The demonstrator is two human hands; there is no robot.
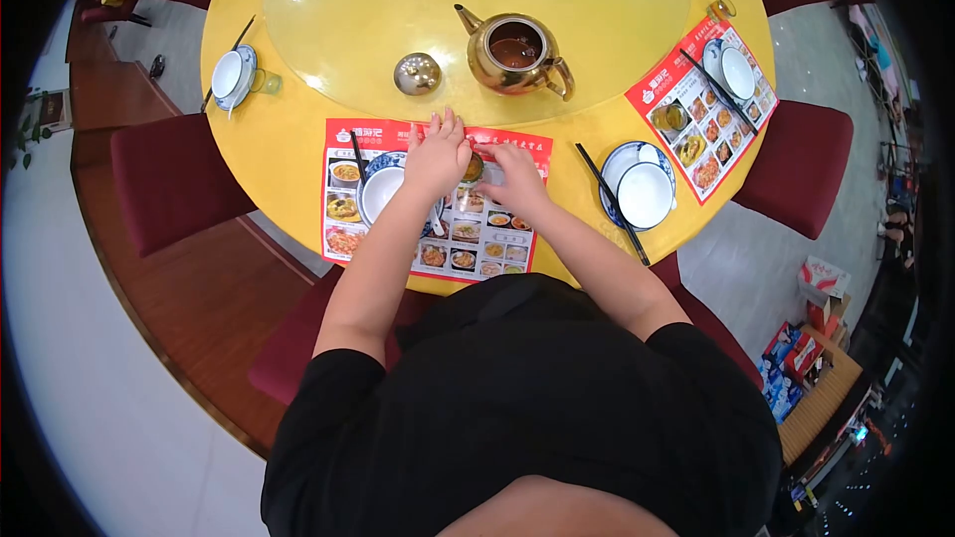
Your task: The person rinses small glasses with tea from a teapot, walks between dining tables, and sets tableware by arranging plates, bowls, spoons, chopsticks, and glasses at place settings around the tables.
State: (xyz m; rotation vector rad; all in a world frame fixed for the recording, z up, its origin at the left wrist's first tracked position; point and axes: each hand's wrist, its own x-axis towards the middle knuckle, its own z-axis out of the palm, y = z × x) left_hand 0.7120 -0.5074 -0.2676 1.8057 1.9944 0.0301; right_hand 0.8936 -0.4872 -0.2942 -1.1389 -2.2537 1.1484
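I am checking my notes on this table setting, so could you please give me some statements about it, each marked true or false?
1. The lid is off the teapot. True.
2. The teapot stands on the menu under the hands. False: it stands beyond that menu.
3. Part of the cup shows between the left hand and the right hand. True.
4. The tabletop is blue. False: the tabletop is yellow.
5. Chopsticks lie just left of the bowl nearest the right arm. True.
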